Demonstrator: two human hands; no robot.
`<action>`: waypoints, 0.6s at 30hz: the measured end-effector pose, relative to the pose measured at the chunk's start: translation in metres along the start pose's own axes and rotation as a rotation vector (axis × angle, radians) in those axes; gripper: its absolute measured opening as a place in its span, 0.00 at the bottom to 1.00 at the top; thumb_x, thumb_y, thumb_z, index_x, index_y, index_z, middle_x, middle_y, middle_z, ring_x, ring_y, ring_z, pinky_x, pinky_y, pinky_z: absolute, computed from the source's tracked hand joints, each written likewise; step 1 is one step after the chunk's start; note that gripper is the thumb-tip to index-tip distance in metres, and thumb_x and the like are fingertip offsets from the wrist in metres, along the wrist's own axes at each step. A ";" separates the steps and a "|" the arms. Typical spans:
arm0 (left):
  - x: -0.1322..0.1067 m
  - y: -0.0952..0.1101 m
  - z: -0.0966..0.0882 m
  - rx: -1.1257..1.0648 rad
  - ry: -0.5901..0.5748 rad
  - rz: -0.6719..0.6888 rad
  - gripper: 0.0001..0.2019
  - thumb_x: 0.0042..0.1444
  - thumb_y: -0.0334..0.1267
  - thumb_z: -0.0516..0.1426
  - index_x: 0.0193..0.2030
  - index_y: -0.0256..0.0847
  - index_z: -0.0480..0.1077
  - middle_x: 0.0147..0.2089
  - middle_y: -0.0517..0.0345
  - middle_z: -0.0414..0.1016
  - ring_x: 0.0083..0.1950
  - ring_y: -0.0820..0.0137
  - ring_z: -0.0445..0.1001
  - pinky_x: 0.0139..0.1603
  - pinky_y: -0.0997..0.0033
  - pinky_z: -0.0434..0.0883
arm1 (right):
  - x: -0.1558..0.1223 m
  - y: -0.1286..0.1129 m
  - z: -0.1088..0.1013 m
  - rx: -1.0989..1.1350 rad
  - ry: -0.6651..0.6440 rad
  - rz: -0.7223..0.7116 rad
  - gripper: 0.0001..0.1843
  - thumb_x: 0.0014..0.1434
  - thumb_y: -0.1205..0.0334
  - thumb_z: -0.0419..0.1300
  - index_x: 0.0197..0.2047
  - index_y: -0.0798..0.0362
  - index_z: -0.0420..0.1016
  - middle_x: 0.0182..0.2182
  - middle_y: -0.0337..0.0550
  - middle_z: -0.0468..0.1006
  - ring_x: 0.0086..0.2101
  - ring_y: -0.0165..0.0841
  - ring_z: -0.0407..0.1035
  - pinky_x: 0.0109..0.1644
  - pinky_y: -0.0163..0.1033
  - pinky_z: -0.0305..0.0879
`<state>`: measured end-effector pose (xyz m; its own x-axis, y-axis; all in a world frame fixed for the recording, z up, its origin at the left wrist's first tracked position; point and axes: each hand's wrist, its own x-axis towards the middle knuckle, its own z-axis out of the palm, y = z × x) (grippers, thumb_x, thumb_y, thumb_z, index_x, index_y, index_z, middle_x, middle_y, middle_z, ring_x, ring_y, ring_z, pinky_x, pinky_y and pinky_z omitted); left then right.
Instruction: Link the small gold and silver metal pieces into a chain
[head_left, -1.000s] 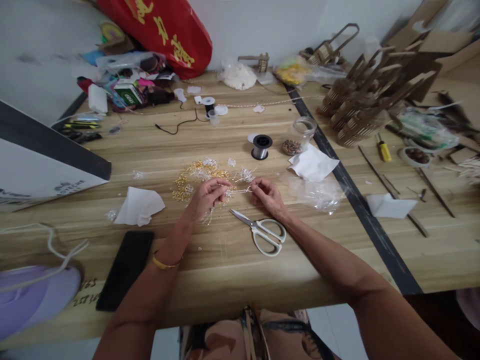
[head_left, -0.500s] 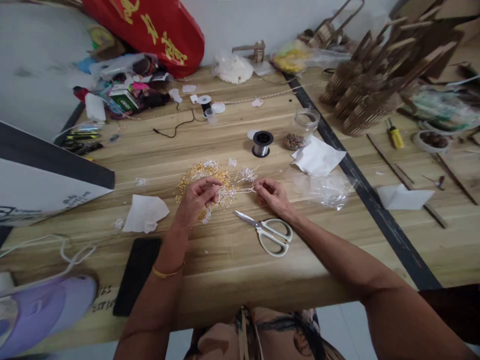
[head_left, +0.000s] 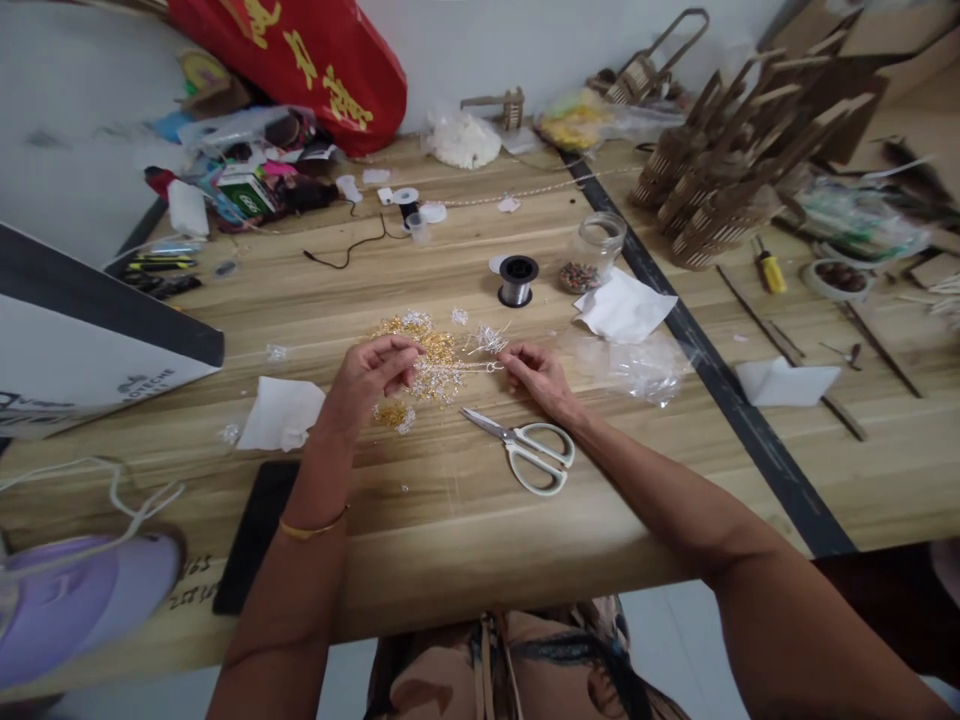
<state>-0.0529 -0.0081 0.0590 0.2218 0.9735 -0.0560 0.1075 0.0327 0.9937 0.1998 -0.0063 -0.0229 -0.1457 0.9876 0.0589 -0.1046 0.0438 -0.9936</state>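
Note:
Between my two hands runs a thin silvery wire strand [head_left: 469, 368], with a small loop near the right end. My left hand [head_left: 377, 375] is closed in a pinch at its left end, above the bead pile. My right hand [head_left: 538, 378] pinches the other end, fingers curled together. Gold and clear beads [head_left: 441, 345] lie heaped beneath the strand and beside the left fingers. Behind the right fingers is a small bunch of cut wire pieces [head_left: 487, 341]. Scissors [head_left: 517, 445] with white handles rest on the table in front, blades a little apart.
A wire spool [head_left: 517, 281] and a glass jar [head_left: 600, 245] with beads stand behind the hands. White paper [head_left: 628, 308] and clear plastic bags [head_left: 645, 368] lie right. Left are a paper sheet [head_left: 279, 412], a black phone [head_left: 255, 535] and a white box [head_left: 105, 340].
My left hand has drawn leftward, away from the right hand, so more of the wire strand shows between them. The right hand stays almost in place. The whole view has shifted slightly.

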 end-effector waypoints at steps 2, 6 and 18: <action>0.001 0.000 0.002 -0.042 0.035 0.020 0.09 0.51 0.39 0.63 0.38 0.37 0.76 0.21 0.61 0.70 0.20 0.80 0.62 0.16 0.81 0.53 | 0.000 0.001 0.000 0.009 -0.013 -0.006 0.21 0.53 0.43 0.63 0.33 0.54 0.70 0.18 0.31 0.66 0.19 0.23 0.61 0.24 0.31 0.61; 0.005 -0.002 0.008 -0.133 0.126 0.090 0.08 0.50 0.36 0.63 0.38 0.38 0.76 0.21 0.62 0.70 0.20 0.81 0.62 0.16 0.81 0.55 | 0.000 0.003 0.001 -0.010 -0.076 0.015 0.21 0.53 0.42 0.62 0.33 0.55 0.70 0.20 0.32 0.67 0.20 0.24 0.62 0.25 0.31 0.61; -0.005 0.014 0.036 -0.250 0.074 0.210 0.07 0.50 0.36 0.62 0.37 0.39 0.74 0.30 0.57 0.75 0.24 0.78 0.66 0.21 0.78 0.62 | -0.003 0.004 0.003 -0.282 -0.220 -0.060 0.16 0.58 0.52 0.56 0.39 0.57 0.74 0.22 0.36 0.70 0.23 0.26 0.62 0.27 0.31 0.58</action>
<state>-0.0174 -0.0209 0.0695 0.1421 0.9783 0.1509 -0.1761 -0.1251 0.9764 0.1968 -0.0093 -0.0268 -0.3588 0.9273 0.1064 0.1516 0.1704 -0.9736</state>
